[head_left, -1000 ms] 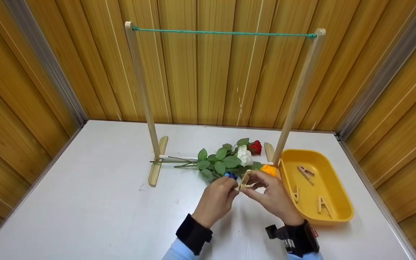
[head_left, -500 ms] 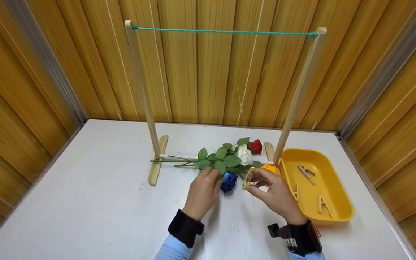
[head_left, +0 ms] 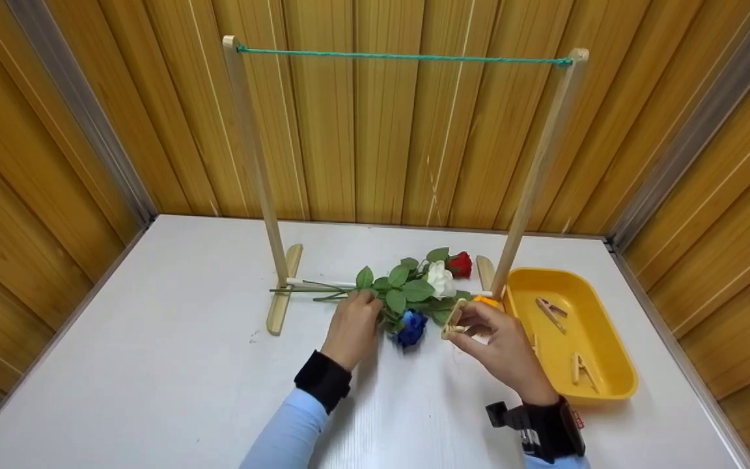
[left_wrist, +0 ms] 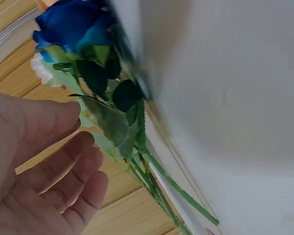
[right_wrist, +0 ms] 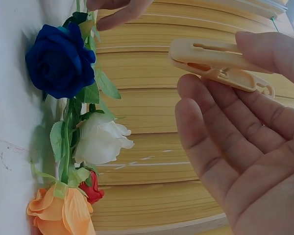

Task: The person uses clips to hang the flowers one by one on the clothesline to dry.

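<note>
While R hand [head_left: 495,345] pinches wooden clothespin [right_wrist: 210,58] betw thumb + fingers, I see L hand [head_left: 352,329] at leaves [left_wrist: 108,122] by blue rose [head_left: 411,327], fingers loosely bent, narrow gap to thumb; can't quite tell from my feed if fingertips touch leaf. Blue rose lies on white table [head_left: 153,365] betw hands, near white rose [head_left: 441,280]. More pins [head_left: 552,317] in yellow tray [head_left: 599,326], R side.

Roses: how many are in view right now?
4: the blue rose frontmost in the head view, the white rose behind it, the red rose farthest back, and the orange rose beside the yellow tray. More could hide under the leaves.
</note>
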### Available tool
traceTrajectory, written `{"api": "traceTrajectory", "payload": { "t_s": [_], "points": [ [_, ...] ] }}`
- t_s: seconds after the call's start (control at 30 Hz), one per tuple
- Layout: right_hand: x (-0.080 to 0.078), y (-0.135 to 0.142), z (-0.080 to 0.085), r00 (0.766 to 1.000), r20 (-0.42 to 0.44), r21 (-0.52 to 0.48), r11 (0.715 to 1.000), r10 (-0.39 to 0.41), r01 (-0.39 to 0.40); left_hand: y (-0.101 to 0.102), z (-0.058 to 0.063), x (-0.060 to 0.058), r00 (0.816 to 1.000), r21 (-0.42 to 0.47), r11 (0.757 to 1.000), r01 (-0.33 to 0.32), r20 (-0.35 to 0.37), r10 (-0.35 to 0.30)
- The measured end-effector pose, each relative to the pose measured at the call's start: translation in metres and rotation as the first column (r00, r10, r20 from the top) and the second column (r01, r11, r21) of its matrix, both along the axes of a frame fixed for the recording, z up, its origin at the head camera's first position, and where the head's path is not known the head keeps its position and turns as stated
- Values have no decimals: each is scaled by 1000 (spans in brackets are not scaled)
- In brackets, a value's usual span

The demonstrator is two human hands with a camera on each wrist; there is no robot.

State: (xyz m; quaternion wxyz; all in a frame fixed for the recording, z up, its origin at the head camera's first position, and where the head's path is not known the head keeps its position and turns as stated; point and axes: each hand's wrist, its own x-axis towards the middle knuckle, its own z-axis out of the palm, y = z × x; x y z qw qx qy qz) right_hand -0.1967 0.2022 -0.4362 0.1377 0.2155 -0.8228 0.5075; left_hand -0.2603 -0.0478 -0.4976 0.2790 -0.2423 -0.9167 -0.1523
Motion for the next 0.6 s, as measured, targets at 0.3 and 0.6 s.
{"api": "traceTrajectory", "payload": {
  "t_s": [0.3, 0.6],
  "points": [
    [0, 2, 0, 1000, 0, -11, 1000, 0, 0, 6, -5, -16, 998, -196, 980, -28, 43, 37],
    [-2, 3, -1, 1000, -25, -16, 1000, 13, -13, 13, -3, -29, 993, -235, 970, -65, 81, 87]
  ]
}}
